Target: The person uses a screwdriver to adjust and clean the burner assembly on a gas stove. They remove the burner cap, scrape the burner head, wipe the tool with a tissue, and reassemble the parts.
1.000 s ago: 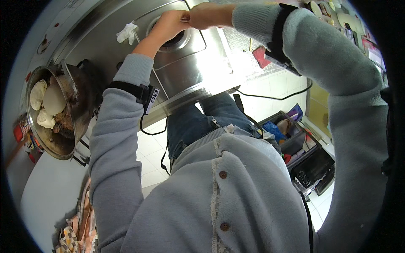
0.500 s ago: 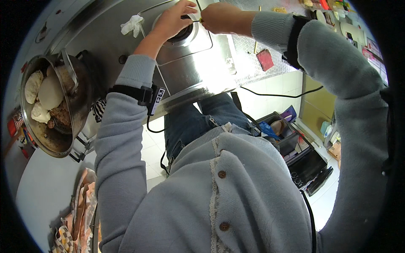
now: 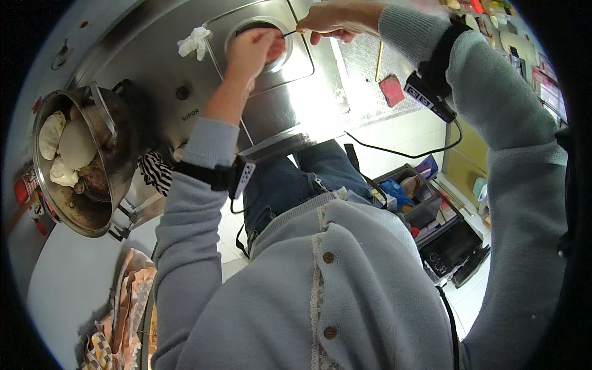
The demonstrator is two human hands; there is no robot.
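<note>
My left hand (image 3: 251, 54) is over the round burner (image 3: 282, 64) of a stainless-steel stove (image 3: 271, 114). Its fingers are curled together, slightly blurred, and whatever may be in them is hidden. To the right, my right hand (image 3: 342, 20) pinches a thin dark rod (image 3: 290, 33) with a bit of yellow at the fingers; the handle end is covered by the hand. The rod points left, its tip close to the left hand's fingers. A metal pan support frame (image 3: 301, 78) lies around the burner. Left of it sits a crumpled white tissue (image 3: 195, 43).
A large steel pot (image 3: 92, 216) holding pale rounded lumps and brown pieces stands at the left. On the right counter lie a red cloth pad (image 3: 391, 90) and a thin stick (image 3: 378, 61). A black cable (image 3: 407, 151) hangs below, near a storage cart (image 3: 425, 209).
The left hand has closed from spread fingers and moved slightly down over the burner. The right hand has shifted right, showing more of the dark rod.
</note>
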